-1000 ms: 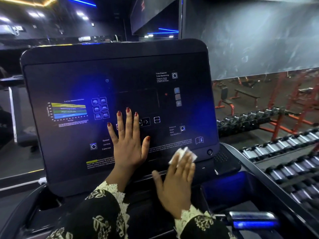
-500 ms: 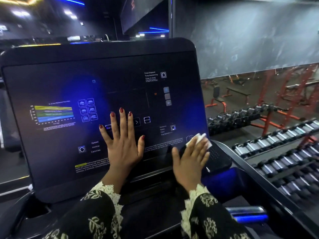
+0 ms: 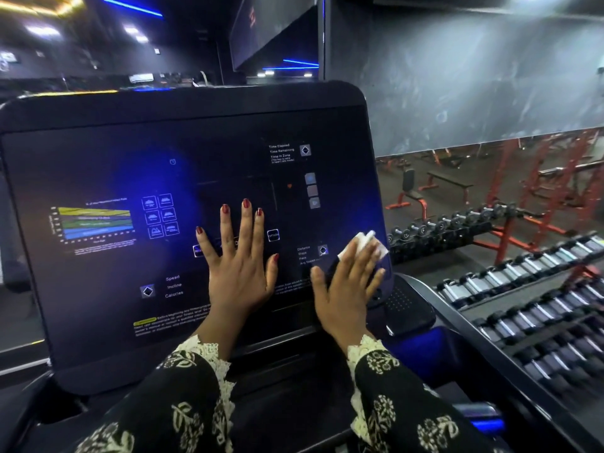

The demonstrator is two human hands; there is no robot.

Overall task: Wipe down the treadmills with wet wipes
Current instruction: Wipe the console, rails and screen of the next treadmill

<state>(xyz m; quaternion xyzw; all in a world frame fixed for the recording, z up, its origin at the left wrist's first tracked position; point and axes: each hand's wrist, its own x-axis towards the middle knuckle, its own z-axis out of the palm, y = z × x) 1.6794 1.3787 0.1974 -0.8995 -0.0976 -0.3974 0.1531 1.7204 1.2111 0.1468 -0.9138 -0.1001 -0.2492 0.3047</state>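
The treadmill's big dark console panel (image 3: pixel 108 158) fills the left and middle of the head view, with printed charts and labels on it. My left hand (image 3: pixel 238 266) lies flat on the panel's lower middle, fingers straight and spread. My right hand (image 3: pixel 348 282) presses a crumpled white wet wipe (image 3: pixel 362 243) against the panel's lower right corner with straight fingers; most of the wipe is hidden under them.
Just right of the console sits a dark speaker-like pad (image 3: pixel 403 305) and the treadmill's side rail (image 3: pixel 490 358). Beyond it stand racks of dumbbells (image 3: pixel 523 289) and red gym benches (image 3: pixel 434 191). A blue-lit handle (image 3: pixel 483 420) glows at lower right.
My right hand slid the wipe from the panel's bottom edge rightward and up to its lower right corner. My left hand stayed flat on the panel.
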